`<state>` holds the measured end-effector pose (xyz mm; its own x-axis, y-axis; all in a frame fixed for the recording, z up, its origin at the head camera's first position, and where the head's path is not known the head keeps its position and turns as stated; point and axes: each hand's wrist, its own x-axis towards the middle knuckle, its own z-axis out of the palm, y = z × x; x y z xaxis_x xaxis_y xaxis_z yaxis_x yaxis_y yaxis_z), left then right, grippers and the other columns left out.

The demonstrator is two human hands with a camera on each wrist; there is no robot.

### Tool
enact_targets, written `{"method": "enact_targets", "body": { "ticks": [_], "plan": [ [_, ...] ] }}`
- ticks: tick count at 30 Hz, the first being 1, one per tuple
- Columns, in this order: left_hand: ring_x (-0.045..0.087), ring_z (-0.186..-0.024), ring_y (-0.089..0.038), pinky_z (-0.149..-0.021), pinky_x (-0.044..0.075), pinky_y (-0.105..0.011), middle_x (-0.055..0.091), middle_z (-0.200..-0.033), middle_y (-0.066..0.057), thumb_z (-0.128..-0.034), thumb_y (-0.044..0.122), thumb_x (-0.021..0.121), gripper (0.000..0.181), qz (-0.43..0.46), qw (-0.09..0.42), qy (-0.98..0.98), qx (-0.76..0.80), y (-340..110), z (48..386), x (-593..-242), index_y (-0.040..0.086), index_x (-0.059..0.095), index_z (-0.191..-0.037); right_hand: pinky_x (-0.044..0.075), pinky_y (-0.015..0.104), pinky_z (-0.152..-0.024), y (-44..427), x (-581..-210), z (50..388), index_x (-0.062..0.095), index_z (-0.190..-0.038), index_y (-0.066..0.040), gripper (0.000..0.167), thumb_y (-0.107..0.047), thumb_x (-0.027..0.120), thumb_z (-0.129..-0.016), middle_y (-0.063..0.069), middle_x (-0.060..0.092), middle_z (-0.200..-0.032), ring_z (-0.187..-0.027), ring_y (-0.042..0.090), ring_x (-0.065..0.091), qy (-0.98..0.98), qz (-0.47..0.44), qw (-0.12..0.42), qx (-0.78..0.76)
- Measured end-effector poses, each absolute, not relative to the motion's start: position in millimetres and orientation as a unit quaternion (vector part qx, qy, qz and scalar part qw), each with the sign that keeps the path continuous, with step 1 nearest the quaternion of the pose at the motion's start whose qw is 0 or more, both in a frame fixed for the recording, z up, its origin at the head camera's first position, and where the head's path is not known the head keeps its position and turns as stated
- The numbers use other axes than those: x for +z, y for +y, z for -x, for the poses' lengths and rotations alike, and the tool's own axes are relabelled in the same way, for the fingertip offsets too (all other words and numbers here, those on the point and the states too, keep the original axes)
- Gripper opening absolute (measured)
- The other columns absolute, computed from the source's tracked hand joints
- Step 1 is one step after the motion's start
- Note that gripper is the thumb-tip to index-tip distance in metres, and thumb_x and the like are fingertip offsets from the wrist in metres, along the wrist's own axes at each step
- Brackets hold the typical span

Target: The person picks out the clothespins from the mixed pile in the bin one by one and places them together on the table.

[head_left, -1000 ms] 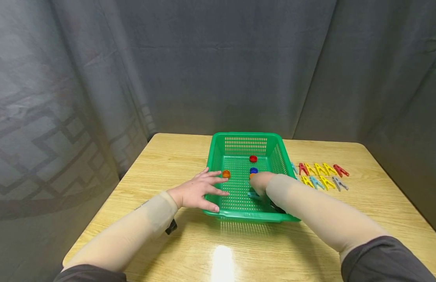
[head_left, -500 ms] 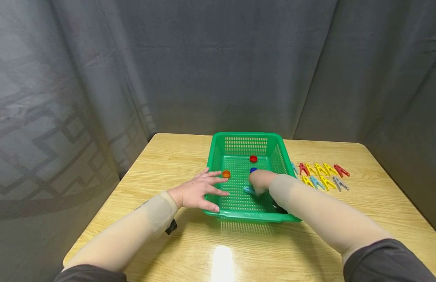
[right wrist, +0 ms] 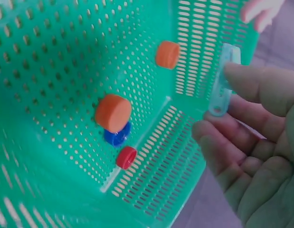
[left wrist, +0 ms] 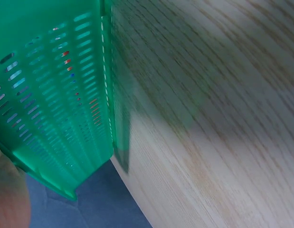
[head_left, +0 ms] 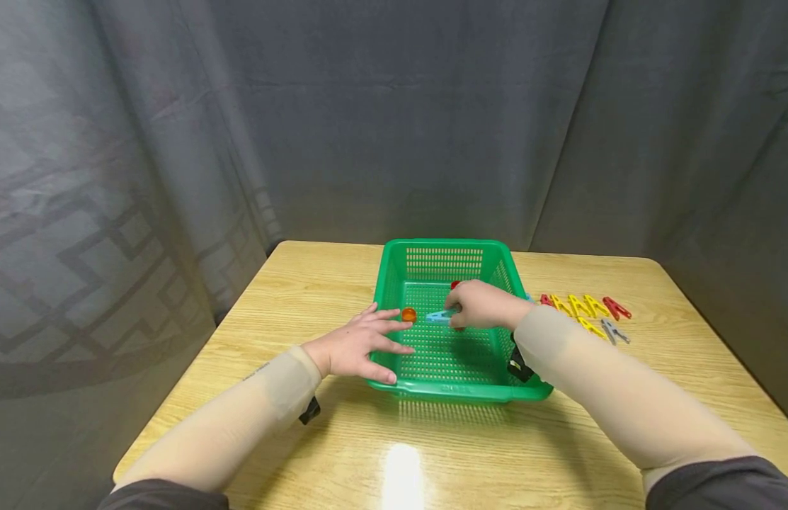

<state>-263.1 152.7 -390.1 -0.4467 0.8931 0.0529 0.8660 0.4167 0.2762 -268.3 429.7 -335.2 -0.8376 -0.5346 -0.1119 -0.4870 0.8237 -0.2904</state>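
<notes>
My right hand pinches a light blue clothespin above the floor of a green plastic basket. In the right wrist view, thumb and fingers hold the clothespin on its side. My left hand lies over the basket's left rim with straight, spread fingers. On the basket floor sit round bottle caps: an orange cap near the left side, another orange cap, a blue cap and a red cap. In the head view my right hand hides the blue cap.
Right of the basket, clothespins lie in rough rows on the wooden table: yellow clothespins, a red clothespin and a grey clothespin among them. Dark grey curtains surround the table.
My right hand has risen from the basket floor with the light blue clothespin and moved slightly farther from me. The left hand has stayed on the rim.
</notes>
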Motion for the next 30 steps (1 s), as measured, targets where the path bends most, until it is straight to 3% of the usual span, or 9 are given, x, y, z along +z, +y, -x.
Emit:
{"method": "enact_targets", "body": {
  "ticks": [4, 11, 22, 30],
  "plan": [
    [0.013, -0.146, -0.024, -0.114, -0.001, -0.056, 0.037, -0.152, -0.003, -0.0852, 0.057, 0.06, 0.055, -0.522, 0.051, 0.841, 0.133, 153, 263, -390, 0.025, 0.063, -0.13, 0.043, 0.033, -0.067, 440, -328, 265, 0.07, -0.102, -0.005, 0.021, -0.017, 0.073, -0.085, 0.002, 0.062, -0.086, -0.074, 0.017, 0.048, 0.95, 0.263, 0.056, -0.16],
    [0.013, -0.146, -0.024, -0.114, -0.002, -0.055, 0.037, -0.153, -0.004, -0.0851, 0.057, 0.059, 0.055, -0.521, 0.05, 0.842, 0.13, 153, 264, -391, 0.025, 0.063, -0.13, 0.049, 0.038, -0.076, 460, -317, 260, 0.071, -0.108, -0.004, 0.029, -0.023, 0.072, -0.087, 0.005, 0.065, -0.099, -0.084, 0.018, 0.054, 0.951, 0.254, 0.002, -0.178],
    [0.011, -0.147, -0.021, -0.115, -0.004, -0.052, 0.034, -0.154, 0.001, -0.0853, 0.06, 0.057, 0.056, -0.515, 0.055, 0.846, 0.13, 155, 264, -393, 0.027, 0.063, -0.13, 0.05, 0.04, -0.076, 496, -301, 250, 0.068, -0.114, 0.002, 0.034, -0.021, 0.07, -0.089, 0.01, 0.062, -0.101, -0.086, 0.021, 0.057, 0.956, 0.194, -0.024, -0.218],
    [0.011, -0.147, -0.022, -0.115, -0.004, -0.052, 0.035, -0.153, 0.001, -0.0856, 0.054, 0.061, 0.052, -0.514, 0.052, 0.846, 0.132, 156, 266, -394, 0.026, 0.063, -0.13, 0.048, 0.035, -0.069, 527, -297, 244, 0.069, -0.111, 0.001, 0.033, -0.024, 0.069, -0.089, 0.008, 0.062, -0.093, -0.08, 0.022, 0.054, 0.961, 0.165, -0.06, -0.212]
  ]
}}
